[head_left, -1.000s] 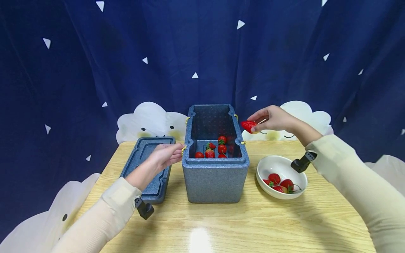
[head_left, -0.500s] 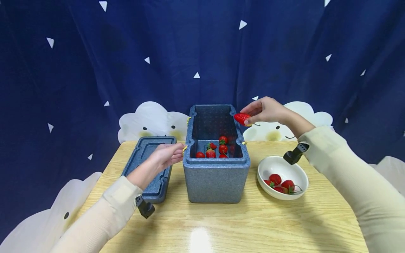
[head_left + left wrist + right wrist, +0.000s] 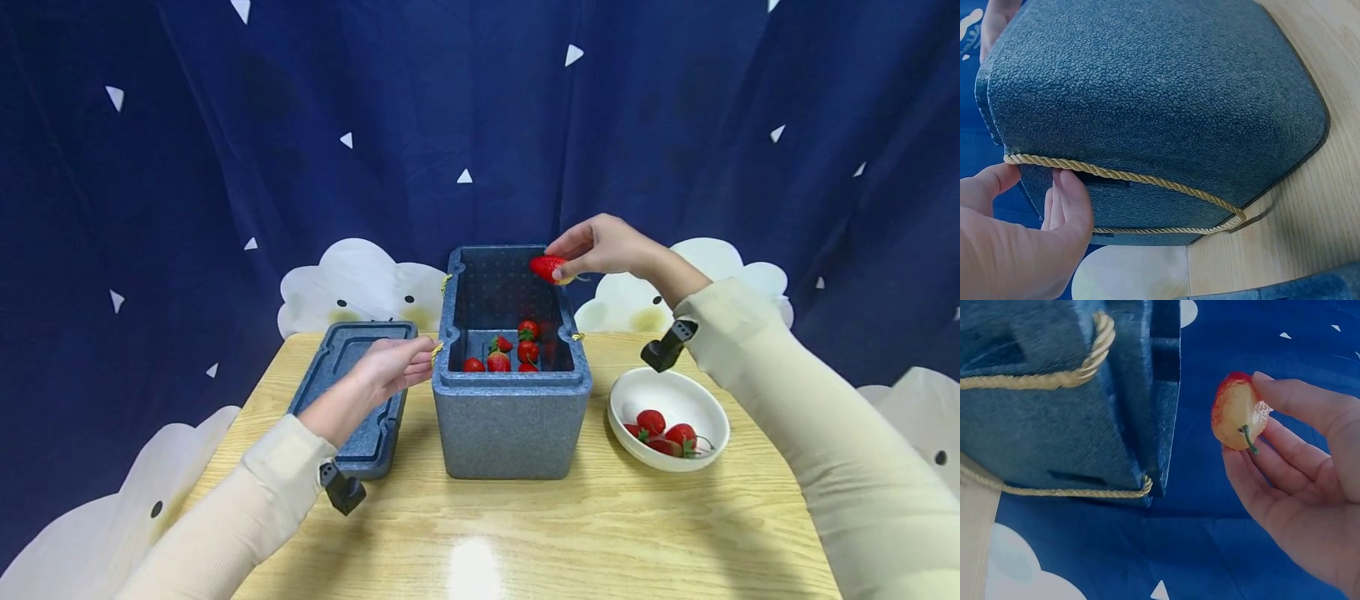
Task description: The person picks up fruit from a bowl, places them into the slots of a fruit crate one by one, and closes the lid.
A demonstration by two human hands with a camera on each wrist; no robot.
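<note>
A strawberry (image 3: 551, 269), red with a pale yellow stem end and a thin green stem (image 3: 1250, 440), is pinched between the thumb and fingers of my right hand (image 3: 609, 246). That hand is over the right rim of a tall blue-grey foam box (image 3: 513, 433), towards its far end. On the box floor lie several more strawberries (image 3: 498, 361), some partly hidden by the front wall. My left hand (image 3: 392, 367) rests its fingertips against the box's left side, by the upper end of a gold rope handle (image 3: 1166, 184). Its palm holds nothing.
To the left of the box lies a matching foam lid (image 3: 352, 342) on the wooden table (image 3: 420, 542). A white bowl (image 3: 637, 450) with several strawberries stands on the right. Behind hangs a dark blue curtain (image 3: 390, 192).
My right hand has moved left and slightly up with the strawberry, from beside the box to over its right rim. The left hand has stayed at the box's side.
</note>
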